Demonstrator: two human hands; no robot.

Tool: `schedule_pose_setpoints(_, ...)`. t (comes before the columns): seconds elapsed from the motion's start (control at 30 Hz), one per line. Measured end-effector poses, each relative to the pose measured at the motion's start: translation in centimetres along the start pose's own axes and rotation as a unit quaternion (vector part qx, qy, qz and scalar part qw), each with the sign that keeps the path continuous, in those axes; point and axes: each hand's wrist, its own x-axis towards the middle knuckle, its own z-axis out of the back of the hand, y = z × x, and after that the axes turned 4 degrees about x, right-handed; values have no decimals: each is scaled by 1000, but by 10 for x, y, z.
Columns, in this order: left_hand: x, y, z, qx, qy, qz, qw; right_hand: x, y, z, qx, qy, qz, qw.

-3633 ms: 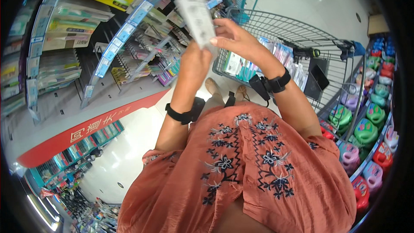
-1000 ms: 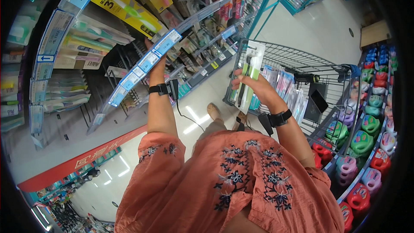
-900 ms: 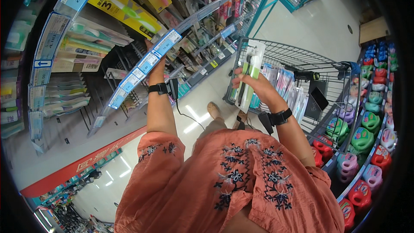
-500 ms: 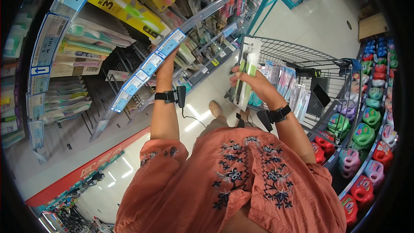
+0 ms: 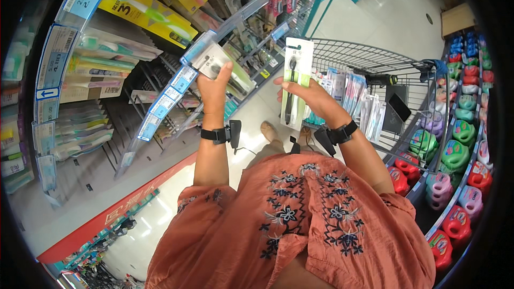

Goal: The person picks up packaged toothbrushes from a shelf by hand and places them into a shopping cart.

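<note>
My left hand point(image 5: 213, 86) is closed on a packaged toothbrush point(image 5: 234, 77) in a white and green blister pack, its thumb lying across the front. That pack is just in front of the shelf's price strip point(image 5: 172, 92). In my right hand point(image 5: 313, 99) is another packaged toothbrush point(image 5: 292, 83), a black brush on a white and green card, held upright with the thumb across its middle. Beside my right hand, the wire shopping cart point(image 5: 369, 56) holds several toothbrush packs point(image 5: 348, 99) standing on edge.
Hooks of toothbrush packs point(image 5: 96, 77) fill the rack at left, with a yellow pack point(image 5: 150, 13) above. A phone point(image 5: 399, 108) rests at the cart's handle end. Detergent bottles point(image 5: 455, 147) line a low shelf at right. Tiled floor point(image 5: 396, 16) lies beyond the cart.
My left hand has come out from behind the price strip, now with a toothbrush pack in view. My right hand's pack has shifted left and turned to show its front.
</note>
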Motion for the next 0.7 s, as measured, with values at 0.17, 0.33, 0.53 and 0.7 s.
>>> schedule_pose_setpoints(0.17, -18, 14, -16, -24, 41, 11, 999, -9, 5, -3, -6, -8, 3, 1000)
schedule_pose_setpoints(0.33, -30, 21, -37, -54, 160, 92, 981, -8, -4, 4, -20, -20, 17, 999)
schedule_pose_setpoints(0.53, -43, 13, -67, -102, 274, 123, 948, -9, -11, 6, 35, -46, 8, 998)
schedule_pose_setpoints(0.7, -51, 17, -77, -144, 280, 185, 931, -14, -14, 7, 16, -99, 12, 995)
